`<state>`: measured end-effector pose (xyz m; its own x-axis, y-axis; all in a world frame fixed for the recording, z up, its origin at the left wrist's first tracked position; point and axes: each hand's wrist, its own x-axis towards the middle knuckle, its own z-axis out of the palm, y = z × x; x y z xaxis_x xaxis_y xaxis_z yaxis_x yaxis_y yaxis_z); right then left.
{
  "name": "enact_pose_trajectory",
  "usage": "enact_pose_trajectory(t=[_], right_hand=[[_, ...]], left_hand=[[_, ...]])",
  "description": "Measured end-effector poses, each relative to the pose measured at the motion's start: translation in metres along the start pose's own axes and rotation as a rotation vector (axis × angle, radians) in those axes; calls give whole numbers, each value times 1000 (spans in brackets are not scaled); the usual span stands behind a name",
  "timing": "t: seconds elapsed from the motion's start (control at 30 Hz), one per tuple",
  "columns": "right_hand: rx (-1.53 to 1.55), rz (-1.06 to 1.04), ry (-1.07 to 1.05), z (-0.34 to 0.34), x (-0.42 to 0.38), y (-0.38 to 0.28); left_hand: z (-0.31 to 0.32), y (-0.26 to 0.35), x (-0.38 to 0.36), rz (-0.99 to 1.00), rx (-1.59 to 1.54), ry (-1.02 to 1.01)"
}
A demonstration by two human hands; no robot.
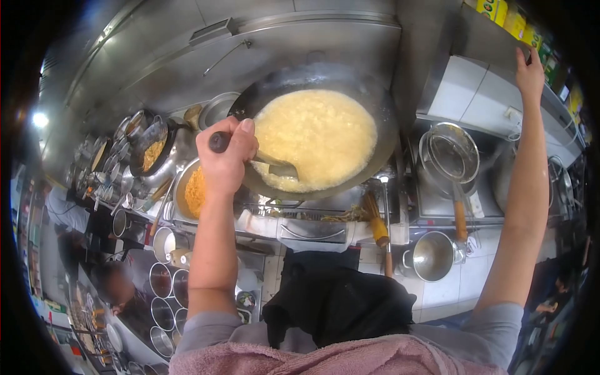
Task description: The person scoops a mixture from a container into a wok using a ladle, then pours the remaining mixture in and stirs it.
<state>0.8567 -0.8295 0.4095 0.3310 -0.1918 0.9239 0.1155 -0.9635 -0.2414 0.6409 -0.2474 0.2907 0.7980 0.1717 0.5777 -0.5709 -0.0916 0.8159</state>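
Note:
A large dark wok (381, 134) sits on the stove, holding pale yellow bubbling food or liquid (315, 137). My left hand (228, 153) is wrapped round the dark-ended handle of a metal wok spatula (284, 169). Its blade dips into the near left side of the yellow contents. High at the far right, my right hand (530, 74) is raised on an outstretched arm beside the shelf edge. Its fingers are closed around something small and dark that I cannot make out. Yellow packages (494, 9) stand on the shelf just above it.
Left of the wok is a bowl of orange food (192, 192). A strainer (453, 153) rests over a pot at right. A bamboo brush (377, 226) hangs at the stove front, near a metal pot (432, 256). Steel containers (162, 312) and another person (119, 281) are at lower left.

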Motion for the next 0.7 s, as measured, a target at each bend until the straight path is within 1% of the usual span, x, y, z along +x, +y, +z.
enact_pose_trajectory(t=[0.07, 0.1, 0.13, 0.17, 0.23, 0.3, 0.37, 0.4, 0.43, 0.47, 0.5, 0.57, 0.63, 0.67, 0.7], right_hand=[[-9, -7, 39, -2, -2, -5], [-10, -8, 40, -2, -1, -6], [-9, 22, 8, -2, 0, -5], [-13, 53, -24, -3, 2, -3], [-24, 44, -32, -5, 3, -1], [-28, 38, -43, -6, 1, -6], [-12, 22, 0, -6, -1, -9], [-12, 23, 4, -4, -1, -8], [-1, -13, 67, -1, -2, -7], [9, -50, 132, 1, -1, -5], [7, -48, 142, 1, 1, -3], [-24, 66, -27, -7, -1, -7], [-28, 61, -23, -7, -2, -8], [-23, 59, -20, -7, -2, -9], [-26, 62, -14, -8, -3, -10]], left_hand=[[-3, -9, 1, -36, 82, -16], [-5, -15, 2, -75, 114, -27], [-5, -15, 2, -72, 109, -27], [-5, -14, 2, -59, 88, 1], [-3, -5, 2, -38, 39, 55], [-7, 13, 1, -9, -46, 30], [-10, 15, 2, 17, -92, 1], [-10, 12, 3, -7, -18, -12], [-11, 8, 4, -28, 55, -24], [-10, -1, 4, -53, 97, -29], [-12, -8, 6, -59, 94, -37], [-11, -6, 8, -62, 83, -56], [-13, 9, 7, -43, 33, 29], [-14, 17, 6, -15, -81, 4], [-18, 18, 7, 9, -115, -22]])
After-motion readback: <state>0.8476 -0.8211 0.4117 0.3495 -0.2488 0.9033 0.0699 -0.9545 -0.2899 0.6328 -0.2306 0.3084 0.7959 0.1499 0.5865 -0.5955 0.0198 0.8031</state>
